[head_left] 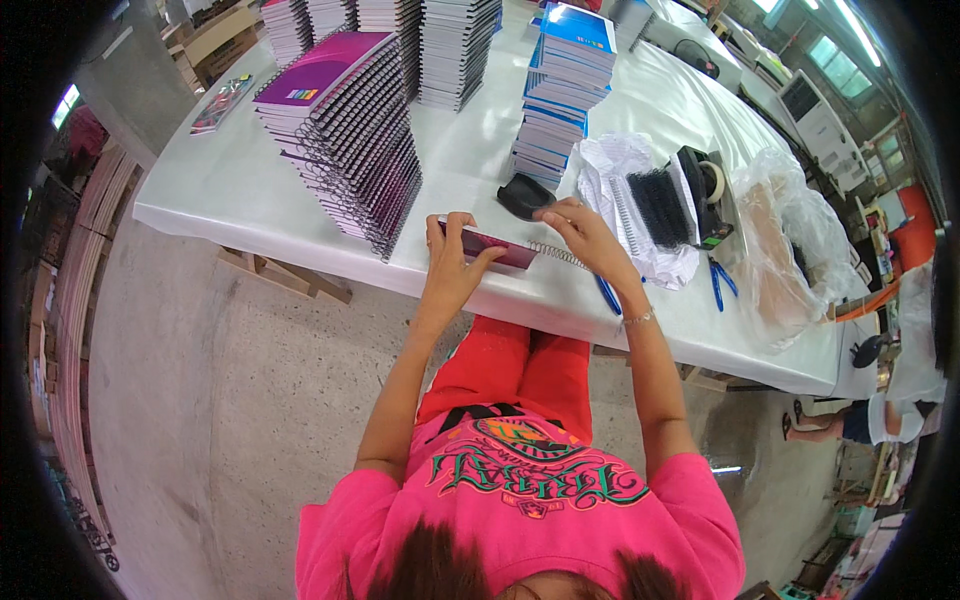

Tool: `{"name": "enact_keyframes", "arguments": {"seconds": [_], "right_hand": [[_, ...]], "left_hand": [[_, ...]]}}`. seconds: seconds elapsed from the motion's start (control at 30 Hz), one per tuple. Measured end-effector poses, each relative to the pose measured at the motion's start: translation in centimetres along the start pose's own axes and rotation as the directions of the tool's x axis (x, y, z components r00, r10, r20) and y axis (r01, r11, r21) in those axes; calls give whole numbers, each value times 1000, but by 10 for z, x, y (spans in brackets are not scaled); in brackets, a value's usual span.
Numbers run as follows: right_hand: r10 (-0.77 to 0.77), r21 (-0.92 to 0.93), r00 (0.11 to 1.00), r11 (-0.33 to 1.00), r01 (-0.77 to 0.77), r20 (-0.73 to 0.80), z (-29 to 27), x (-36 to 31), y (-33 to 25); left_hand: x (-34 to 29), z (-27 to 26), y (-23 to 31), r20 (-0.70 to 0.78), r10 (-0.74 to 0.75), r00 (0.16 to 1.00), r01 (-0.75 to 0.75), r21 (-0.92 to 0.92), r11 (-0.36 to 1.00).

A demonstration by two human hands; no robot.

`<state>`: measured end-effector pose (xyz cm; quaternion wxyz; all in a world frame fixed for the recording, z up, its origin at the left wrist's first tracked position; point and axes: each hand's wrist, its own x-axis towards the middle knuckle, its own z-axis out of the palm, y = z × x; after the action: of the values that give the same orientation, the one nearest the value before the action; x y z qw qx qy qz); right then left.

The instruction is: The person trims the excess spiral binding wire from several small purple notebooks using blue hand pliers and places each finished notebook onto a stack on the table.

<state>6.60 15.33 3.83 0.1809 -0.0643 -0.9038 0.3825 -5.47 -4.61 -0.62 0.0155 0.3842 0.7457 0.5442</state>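
Observation:
My left hand (457, 258) grips a purple-covered notebook (510, 253) at the table's near edge, thumb on its front and fingers over its top. From the notebook's right end sticks out a wire spiral coil (557, 254). Above that coil, my right hand (587, 232) has its thumb and fingers pinched together; whether they hold the wire is hard to make out. A black curved plastic piece (525, 197) lies just beyond the notebook. Blue-handled pliers (607, 294) rest under my right wrist.
Left stands a tall stack of purple spiral notebooks (345, 130), with more stacks (455, 50) behind. Blue-covered notebooks (565, 95) are piled farther back. To the right are black coils (657, 207) on white paper, a tape dispenser (712, 195), another blue tool (720, 283) and clear plastic bags (790, 240).

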Motion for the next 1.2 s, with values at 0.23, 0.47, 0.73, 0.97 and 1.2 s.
{"name": "enact_keyframes", "arguments": {"seconds": [0.23,0.47,0.73,0.97,1.2], "right_hand": [[110,-275,990,958,-83,84,26,20,26],[131,113,989,986,-122,-68,16,-5,26],[132,359,901,885,-295,414,-23,-23,-11],[376,58,860,906,-419,344,-22,-18,-39],[361,61,891,918,-391,277,-15,-27,-19]], "left_hand": [[1,-20,-10,46,72,996,-71,-40,997],[4,-18,-16,76,106,991,-103,-39,994],[9,-8,-16,126,128,984,-118,-81,990],[13,-7,-17,146,122,982,-108,-100,989],[11,-3,-23,169,150,974,-124,-152,980]]}}
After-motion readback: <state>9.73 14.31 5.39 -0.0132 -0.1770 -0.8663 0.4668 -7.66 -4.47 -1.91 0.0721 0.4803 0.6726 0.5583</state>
